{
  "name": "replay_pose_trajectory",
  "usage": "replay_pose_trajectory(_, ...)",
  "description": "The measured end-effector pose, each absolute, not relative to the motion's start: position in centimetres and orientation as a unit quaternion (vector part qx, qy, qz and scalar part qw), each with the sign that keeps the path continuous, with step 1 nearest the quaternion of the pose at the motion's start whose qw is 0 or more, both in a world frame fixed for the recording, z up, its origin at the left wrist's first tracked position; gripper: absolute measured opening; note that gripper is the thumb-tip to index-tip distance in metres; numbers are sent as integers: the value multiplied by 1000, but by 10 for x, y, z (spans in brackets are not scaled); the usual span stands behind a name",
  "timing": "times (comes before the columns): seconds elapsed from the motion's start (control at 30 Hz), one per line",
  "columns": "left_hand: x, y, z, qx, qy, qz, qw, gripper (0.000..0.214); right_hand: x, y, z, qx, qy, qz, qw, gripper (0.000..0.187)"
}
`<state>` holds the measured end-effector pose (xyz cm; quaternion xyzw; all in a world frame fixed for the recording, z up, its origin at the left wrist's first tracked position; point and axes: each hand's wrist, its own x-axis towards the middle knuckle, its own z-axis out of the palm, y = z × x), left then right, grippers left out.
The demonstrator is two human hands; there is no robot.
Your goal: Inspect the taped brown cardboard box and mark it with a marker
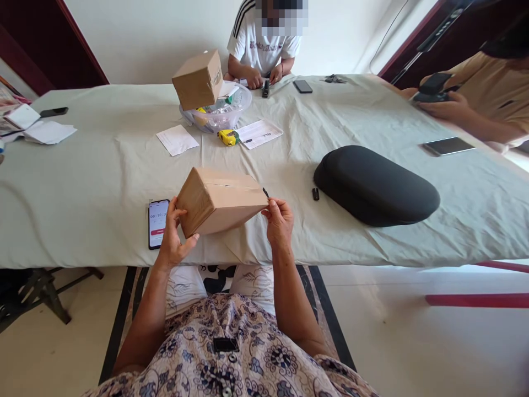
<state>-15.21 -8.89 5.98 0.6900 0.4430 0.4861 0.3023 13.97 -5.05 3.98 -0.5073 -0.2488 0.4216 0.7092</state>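
A closed brown cardboard box (pixel 235 190) is tilted just above the near edge of the table. My left hand (pixel 177 234) grips its left end, thumb below and fingers along the side. At the box's right corner, my right hand (pixel 280 220) is closed in a pinch. A thin black object (pixel 265 192), pen-like, pokes up by those fingertips; most of it is hidden. Beside my left hand lies a phone (pixel 158 223) with a running timer on its screen. A small black piece (pixel 316 194) rests on the cloth to the right.
A large black case (pixel 378 186) lies at right. Farther back, a plastic basin (pixel 219 121) bears another cardboard box (pixel 198 81), near a yellow tape measure (pixel 228 137) and papers (pixel 260 134). One person (pixel 264 52) sits opposite; another (pixel 475 105) holds a device at right.
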Motion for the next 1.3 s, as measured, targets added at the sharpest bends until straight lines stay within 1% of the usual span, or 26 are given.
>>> replay_pose_trajectory(0.07, -148, -86, 55, 657, 453, 490, 349, 65, 141, -54, 44, -513, -264, 402, 711, 36)
replay_pose_trajectory(0.13, -143, -82, 49, 615, 455, 506, 399, 76, 143, -58, 47, -519, -284, 379, 711, 33)
replay_pose_trajectory(0.23, -136, -76, 42, 557, 451, 536, 445, 87, 145, -65, 52, -523, -324, 348, 707, 27)
replay_pose_trajectory(0.43, -128, -67, 40, 520, 464, 527, 486, 78, 146, -73, 59, -529, -378, 328, 686, 25)
replay_pose_trajectory(0.77, -128, -69, 43, 529, 452, 507, 509, 95, 147, -74, 59, -523, -399, 345, 669, 31)
replay_pose_trajectory(0.97, -129, -64, 42, 489, 441, 519, 546, 81, 147, -75, 60, -525, -411, 351, 658, 30)
replay_pose_trajectory(1.13, -132, -55, 48, 457, 473, 518, 547, 65, 148, -75, 60, -514, -407, 369, 659, 32)
replay_pose_trajectory(1.2, -136, -50, 54, 458, 486, 508, 544, 69, 148, -74, 60, -515, -409, 370, 657, 33)
replay_pose_trajectory(1.3, -141, -40, 64, 469, 503, 485, 540, 86, 147, -74, 59, -516, -411, 367, 656, 34)
